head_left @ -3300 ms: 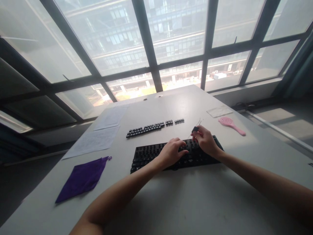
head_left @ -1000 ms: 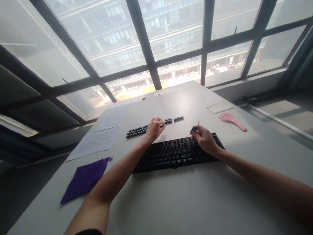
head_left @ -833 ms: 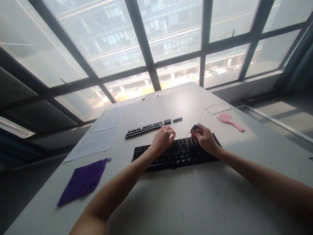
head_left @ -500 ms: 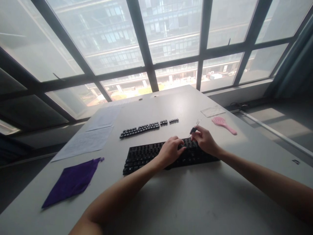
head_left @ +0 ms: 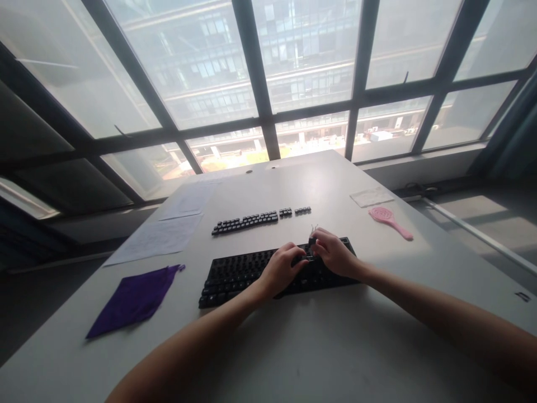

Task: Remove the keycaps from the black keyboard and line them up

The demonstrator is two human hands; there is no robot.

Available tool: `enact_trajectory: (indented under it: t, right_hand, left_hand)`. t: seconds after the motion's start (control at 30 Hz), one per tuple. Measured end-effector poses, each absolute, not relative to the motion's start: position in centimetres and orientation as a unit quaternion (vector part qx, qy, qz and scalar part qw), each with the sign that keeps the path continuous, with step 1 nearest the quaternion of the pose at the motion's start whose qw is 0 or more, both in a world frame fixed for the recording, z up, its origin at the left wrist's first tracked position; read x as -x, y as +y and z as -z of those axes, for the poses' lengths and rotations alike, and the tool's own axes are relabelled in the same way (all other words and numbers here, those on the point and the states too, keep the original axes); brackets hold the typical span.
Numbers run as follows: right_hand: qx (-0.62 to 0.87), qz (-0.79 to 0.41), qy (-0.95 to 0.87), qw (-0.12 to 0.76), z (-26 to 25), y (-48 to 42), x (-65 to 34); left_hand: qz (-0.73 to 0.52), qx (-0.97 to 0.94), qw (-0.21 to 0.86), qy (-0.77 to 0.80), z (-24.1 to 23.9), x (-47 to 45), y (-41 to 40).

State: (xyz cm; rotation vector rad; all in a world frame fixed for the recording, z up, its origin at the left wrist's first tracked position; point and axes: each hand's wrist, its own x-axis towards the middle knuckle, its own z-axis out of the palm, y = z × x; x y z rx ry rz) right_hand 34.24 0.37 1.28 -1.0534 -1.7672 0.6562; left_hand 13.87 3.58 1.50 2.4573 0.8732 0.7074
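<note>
A black keyboard (head_left: 235, 272) lies on the white table in front of me, with some of its upper key rows stripped of caps. My left hand (head_left: 283, 268) rests over its middle, fingers curled and thumb close to the index finger; a dark spot shows between them, too small to name. In my right hand (head_left: 333, 254), a keycap puller (head_left: 312, 240) with a black body and thin wire prongs is pinched above the keyboard's upper right part. The puller's lower end is hidden by the fingers. Behind the keyboard, removed keycaps (head_left: 247, 221) stand in neat rows.
A purple drawstring pouch (head_left: 134, 302) lies at the left, below white paper sheets (head_left: 168, 235). To the right are a pink hairbrush (head_left: 392, 223) and a flat, clear plastic bag (head_left: 371, 197). Large windows (head_left: 310, 56) rise beyond the table's far edge.
My right hand has come left and down with the puller, nearer to my left hand. The keyboard has shifted slightly left, and the camera view has turned a little.
</note>
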Motion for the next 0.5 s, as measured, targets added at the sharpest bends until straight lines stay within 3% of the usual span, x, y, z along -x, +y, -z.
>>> enact_trajectory:
  t: [0.5]
  right_hand:
    - [0.389,-0.243,-0.8,0.387,-1.5,0.5,-33.0]
  left_hand:
    - [-0.22,-0.884,0.236,0.338,-2.0,-12.5,3.7]
